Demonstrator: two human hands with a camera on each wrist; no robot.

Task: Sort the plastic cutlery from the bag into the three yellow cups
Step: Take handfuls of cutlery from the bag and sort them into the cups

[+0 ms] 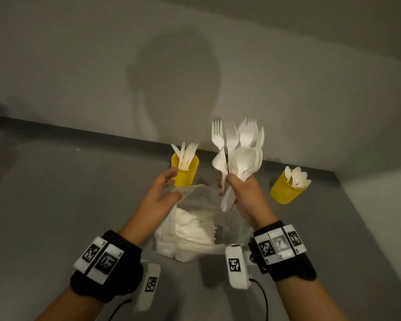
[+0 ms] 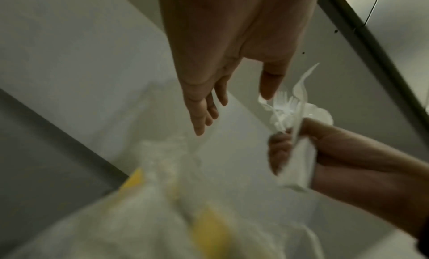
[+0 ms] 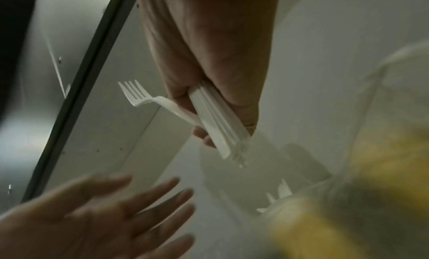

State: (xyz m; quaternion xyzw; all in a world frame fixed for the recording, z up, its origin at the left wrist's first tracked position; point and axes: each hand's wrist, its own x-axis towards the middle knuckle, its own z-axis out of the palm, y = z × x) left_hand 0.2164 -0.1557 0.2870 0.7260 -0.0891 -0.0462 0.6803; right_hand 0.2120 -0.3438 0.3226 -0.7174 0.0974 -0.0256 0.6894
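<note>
A clear plastic bag (image 1: pixel 195 230) of white cutlery lies on the grey table (image 1: pixel 56 205) between my wrists. Above the bag's mouth, my right hand (image 1: pixel 232 184) grips a bunch of forks and spoons (image 1: pixel 241 149) by the handles, heads up. In the right wrist view one fork (image 3: pixel 139 95) sticks out sideways from the gripped handles (image 3: pixel 218 123). My left hand (image 1: pixel 171 184) is open with straight fingers, just left of the bunch, holding nothing. Behind it stands a yellow cup (image 1: pixel 185 174) of knives. A tilted-looking yellow cup (image 1: pixel 285 191) of spoons is at the right. The bunch hides any third cup.
A pale wall (image 1: pixel 195 66) rises right behind the cups, along the table's dark back edge (image 1: pixel 79 133). The table ends at a corner on the right (image 1: pixel 338 181). White wrist cameras with cables hang below both wrists. Bare grey tabletop lies to the left.
</note>
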